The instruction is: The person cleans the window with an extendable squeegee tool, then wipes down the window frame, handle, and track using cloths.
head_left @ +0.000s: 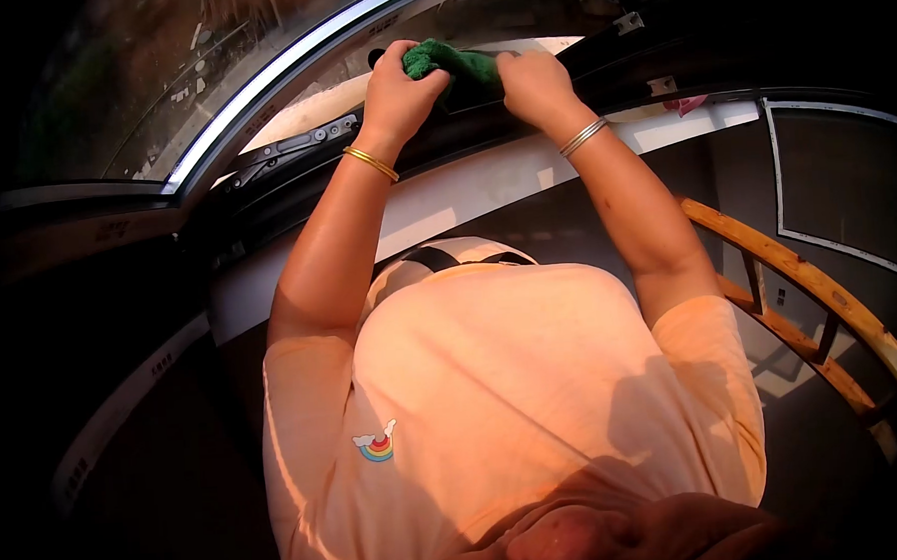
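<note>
A green cloth [471,69] stretches between my two hands over the dark frame of a window. My left hand [400,94], with a gold bangle at its wrist, is closed on the cloth's bunched left end. At the other end, my right hand [538,88] grips the cloth with curled fingers, and silver bangles circle that wrist. Just left of my left hand, a metal window hinge arm [298,146] lies along the frame. The underside of the cloth is hidden.
An open window sash [280,82] with a bright metal edge slants across the upper left. A white sill [504,170] runs below the frame. On the right stands a wooden ladder [798,270]. A small pink item [685,104] sits near the sill's right end.
</note>
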Demonstrator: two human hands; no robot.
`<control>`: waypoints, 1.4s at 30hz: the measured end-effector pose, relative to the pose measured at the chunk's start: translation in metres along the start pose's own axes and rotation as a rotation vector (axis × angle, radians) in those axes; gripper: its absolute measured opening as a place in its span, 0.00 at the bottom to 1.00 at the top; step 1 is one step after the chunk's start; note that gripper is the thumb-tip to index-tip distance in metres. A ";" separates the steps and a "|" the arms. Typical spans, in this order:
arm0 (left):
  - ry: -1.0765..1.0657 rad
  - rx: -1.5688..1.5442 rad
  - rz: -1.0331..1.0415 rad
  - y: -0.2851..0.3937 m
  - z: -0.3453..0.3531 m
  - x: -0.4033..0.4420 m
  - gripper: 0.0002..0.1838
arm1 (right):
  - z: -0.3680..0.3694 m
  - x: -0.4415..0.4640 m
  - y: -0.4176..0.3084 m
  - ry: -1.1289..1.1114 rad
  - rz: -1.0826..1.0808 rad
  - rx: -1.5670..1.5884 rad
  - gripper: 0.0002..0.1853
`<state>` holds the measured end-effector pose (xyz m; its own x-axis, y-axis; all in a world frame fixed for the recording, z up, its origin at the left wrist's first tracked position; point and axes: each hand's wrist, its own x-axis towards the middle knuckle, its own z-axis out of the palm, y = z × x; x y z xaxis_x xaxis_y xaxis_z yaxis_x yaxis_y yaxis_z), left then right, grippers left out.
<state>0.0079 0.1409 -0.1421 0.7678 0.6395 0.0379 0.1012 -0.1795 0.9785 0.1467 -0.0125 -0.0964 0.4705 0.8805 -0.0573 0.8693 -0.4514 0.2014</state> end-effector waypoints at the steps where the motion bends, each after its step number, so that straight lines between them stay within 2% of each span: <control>1: -0.021 -0.164 -0.064 -0.001 -0.001 0.000 0.22 | 0.000 -0.005 0.006 0.005 0.010 0.007 0.04; 3: -0.010 -0.243 -0.093 -0.002 -0.004 0.007 0.22 | -0.003 -0.013 0.019 0.087 -0.010 0.195 0.07; 4: 0.005 -0.332 -0.133 -0.003 -0.003 0.010 0.23 | -0.004 -0.015 0.022 0.095 -0.002 0.203 0.07; 7: 0.006 -0.229 -0.128 0.010 -0.002 0.014 0.21 | -0.006 -0.018 0.026 -0.002 -0.067 0.067 0.10; 9: 0.008 -0.155 -0.104 0.015 -0.004 0.013 0.21 | 0.014 -0.019 0.032 0.140 -0.084 0.265 0.13; 10: 0.012 -0.106 -0.054 0.019 -0.010 0.007 0.20 | 0.022 -0.019 0.033 0.140 -0.080 0.268 0.13; 12: 0.026 -0.030 0.035 0.020 -0.027 -0.004 0.19 | 0.036 -0.016 0.024 0.370 -0.129 0.458 0.13; 14: 0.097 -0.010 0.105 0.023 -0.044 -0.016 0.18 | 0.029 -0.015 -0.010 0.386 -0.172 0.735 0.13; 16: 0.185 -0.006 0.121 0.021 -0.056 -0.021 0.18 | 0.027 -0.013 -0.051 0.434 -0.250 0.740 0.17; 18: 0.199 0.033 0.073 0.021 -0.059 -0.022 0.18 | 0.027 -0.005 -0.061 0.437 -0.336 0.683 0.16; 20: 0.194 0.177 0.159 0.021 -0.055 -0.020 0.19 | 0.023 -0.010 -0.034 0.437 -0.438 0.561 0.15; 22: 0.162 0.242 0.267 0.040 -0.033 -0.029 0.18 | 0.031 -0.012 0.012 0.330 -0.396 0.373 0.12; 23: 0.103 0.263 0.312 0.044 -0.022 -0.032 0.18 | 0.026 -0.018 0.032 0.299 -0.305 0.294 0.09; 24: 0.049 0.285 0.358 0.045 -0.014 -0.036 0.18 | 0.027 -0.021 0.047 0.315 -0.353 0.218 0.08; 26: 0.029 0.243 0.320 0.044 -0.008 -0.045 0.18 | 0.033 -0.024 0.041 0.335 -0.334 0.263 0.08; 29: 0.158 0.275 0.338 0.044 -0.042 -0.058 0.18 | 0.039 -0.015 0.012 0.431 -0.260 0.358 0.10; 33: 0.348 0.346 0.341 0.049 -0.090 -0.083 0.19 | 0.027 0.004 -0.086 0.492 -0.413 0.654 0.10; 36: 0.480 0.338 0.284 0.045 -0.108 -0.094 0.19 | 0.016 0.016 -0.146 0.519 -0.499 0.657 0.06; 38: 0.495 0.301 0.253 0.043 -0.107 -0.092 0.19 | 0.022 0.019 -0.136 0.573 -0.596 0.710 0.06; 40: 0.448 0.403 0.281 0.048 -0.095 -0.088 0.19 | 0.020 0.013 -0.098 0.471 -0.653 0.596 0.03; 42: 0.376 0.408 0.349 0.054 -0.067 -0.077 0.18 | 0.028 0.008 -0.047 0.394 -0.621 0.501 0.01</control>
<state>-0.0881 0.1321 -0.0782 0.5326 0.6970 0.4801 0.1746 -0.6455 0.7435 0.1137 0.0116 -0.1337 -0.1136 0.9315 0.3457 0.9579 0.1950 -0.2106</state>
